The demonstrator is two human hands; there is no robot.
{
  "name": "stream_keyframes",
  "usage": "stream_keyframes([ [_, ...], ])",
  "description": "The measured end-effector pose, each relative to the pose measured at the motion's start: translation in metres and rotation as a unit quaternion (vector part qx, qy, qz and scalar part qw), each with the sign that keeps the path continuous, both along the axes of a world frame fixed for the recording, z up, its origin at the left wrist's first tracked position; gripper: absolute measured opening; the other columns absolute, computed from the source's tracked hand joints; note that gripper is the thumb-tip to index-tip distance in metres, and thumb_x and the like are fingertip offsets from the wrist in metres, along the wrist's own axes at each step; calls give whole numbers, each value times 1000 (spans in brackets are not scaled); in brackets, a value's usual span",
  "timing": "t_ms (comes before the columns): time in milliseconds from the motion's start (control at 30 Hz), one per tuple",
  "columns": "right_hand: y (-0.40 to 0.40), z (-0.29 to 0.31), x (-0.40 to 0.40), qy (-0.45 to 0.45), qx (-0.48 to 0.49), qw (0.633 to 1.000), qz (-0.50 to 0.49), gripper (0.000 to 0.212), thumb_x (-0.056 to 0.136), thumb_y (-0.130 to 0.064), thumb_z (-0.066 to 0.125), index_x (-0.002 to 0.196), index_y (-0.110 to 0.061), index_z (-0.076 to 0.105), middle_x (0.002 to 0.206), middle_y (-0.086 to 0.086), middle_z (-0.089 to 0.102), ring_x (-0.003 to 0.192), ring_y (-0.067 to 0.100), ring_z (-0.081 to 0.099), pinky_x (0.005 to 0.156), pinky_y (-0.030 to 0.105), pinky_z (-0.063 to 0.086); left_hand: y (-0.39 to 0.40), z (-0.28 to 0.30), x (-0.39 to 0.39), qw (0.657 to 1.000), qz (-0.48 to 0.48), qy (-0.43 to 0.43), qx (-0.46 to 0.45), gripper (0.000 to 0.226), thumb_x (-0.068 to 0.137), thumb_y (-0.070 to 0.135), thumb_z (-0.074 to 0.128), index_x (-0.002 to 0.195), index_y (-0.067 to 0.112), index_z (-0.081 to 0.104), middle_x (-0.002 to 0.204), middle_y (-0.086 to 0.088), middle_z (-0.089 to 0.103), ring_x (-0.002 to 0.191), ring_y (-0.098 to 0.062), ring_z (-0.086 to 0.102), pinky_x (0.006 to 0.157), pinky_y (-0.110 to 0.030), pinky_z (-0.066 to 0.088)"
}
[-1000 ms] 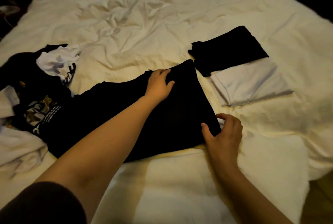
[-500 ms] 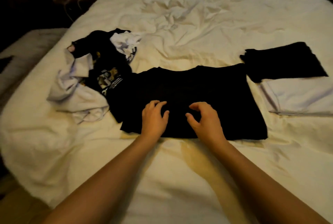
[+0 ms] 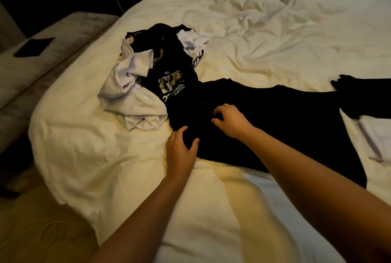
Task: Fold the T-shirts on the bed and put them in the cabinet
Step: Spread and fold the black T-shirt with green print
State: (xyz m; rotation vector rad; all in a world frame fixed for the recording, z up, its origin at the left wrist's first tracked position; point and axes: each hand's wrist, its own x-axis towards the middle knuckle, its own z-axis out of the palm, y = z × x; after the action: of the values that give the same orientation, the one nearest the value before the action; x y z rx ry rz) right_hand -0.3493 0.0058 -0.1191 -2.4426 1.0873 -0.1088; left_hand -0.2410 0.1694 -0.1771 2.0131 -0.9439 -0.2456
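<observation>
Unfolded pile [image 3: 148, 85] left of spread T-shirt [image 3: 275, 118]
</observation>
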Motion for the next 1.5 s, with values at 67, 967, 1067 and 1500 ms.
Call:
stream_keyframes([
  [67, -7, 2, 10, -2, -26, 1000, -15, 37, 98, -38, 56, 126, -14, 59, 126, 7, 54, 120, 27, 48, 100, 39, 45, 2, -1, 0, 999, -1, 54, -6, 44, 89, 30, 72, 129, 16, 60, 124, -2, 63, 116, -18, 56, 96, -30, 46],
  [967, -80, 37, 76, -11, 151, 988, -41, 45, 93, -53, 58, 92, -10, 70, 85, 5, 65, 78, 19, 59, 68, 31, 43, 15, 16, 18, 971, -110, 149, -150, 17, 77, 39, 67, 75, 29, 54, 103, 0, 66, 102, -3, 62, 85, -10, 42],
  [1067, -79, 38, 71, -13, 184, 981, -58, 58, 88, -62, 60, 82, -5, 67, 70, 5, 57, 61, 15, 51, 59, 29, 37, 18, 12, 17, 969, -140, 161, -121, 18, 78, 42, 64, 77, 28, 52, 103, -2, 63, 105, 0, 61, 86, -9, 41],
  [1500, -67, 63, 58, -210, 189, 957, -66, 27, 96, -28, 63, 87, -2, 65, 71, 6, 57, 63, 14, 52, 63, 29, 39, 21, 8, 17, 983, -121, 136, -31, 7, 83, 20, 77, 85, 24, 72, 83, 15, 60, 85, -6, 59, 77, -13, 45],
])
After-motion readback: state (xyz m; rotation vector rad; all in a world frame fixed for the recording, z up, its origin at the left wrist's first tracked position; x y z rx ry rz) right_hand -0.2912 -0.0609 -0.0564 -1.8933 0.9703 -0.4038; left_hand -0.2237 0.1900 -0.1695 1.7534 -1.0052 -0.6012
